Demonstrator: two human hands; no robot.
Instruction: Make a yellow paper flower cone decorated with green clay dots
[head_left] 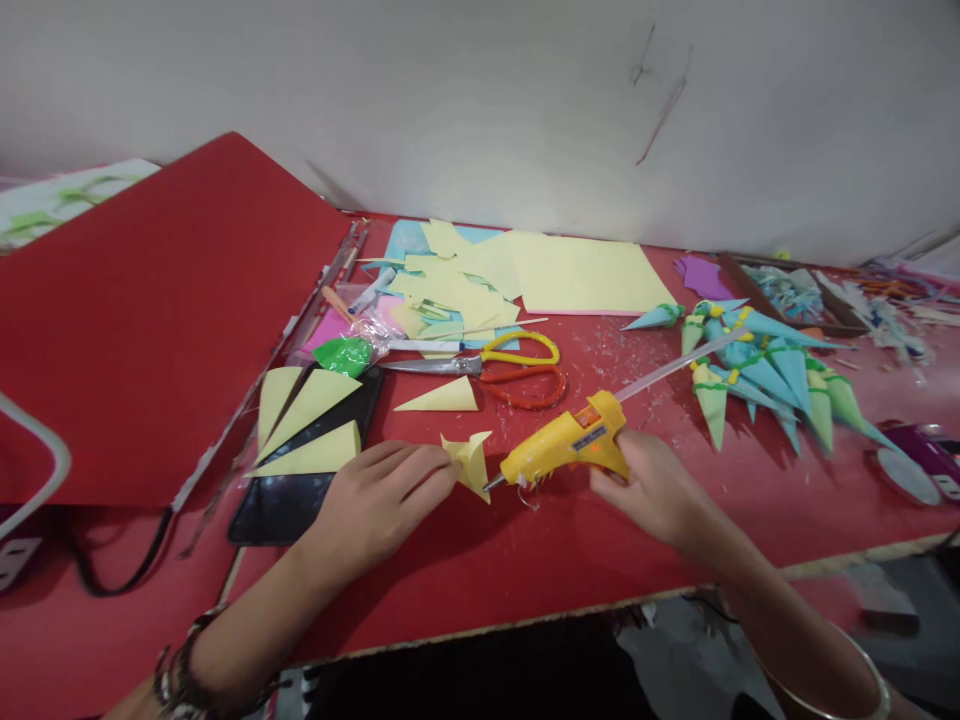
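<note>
My right hand [656,490] is wrapped round the handle of a yellow hot glue gun [562,440]. A clear glue stick [675,362] juts from its back end. The metal nozzle points left and meets, or nearly meets, a small piece of folded yellow paper [471,465]. My left hand [386,490] pinches that paper by its left side, fingertips partly hidden. Just behind it lies a rolled yellow paper cone [442,396]. Several more yellow cones [307,450] rest on and beside a black phone [277,505] to the left of my left hand.
Scissors [517,365] with yellow and red handles lie behind the cone. Yellow sheets [592,275] and paper scraps [450,285] cover the back. Finished blue and green cones [780,370] are heaped at right, near a brown tray [825,300]. A large red board [187,340] stands at left.
</note>
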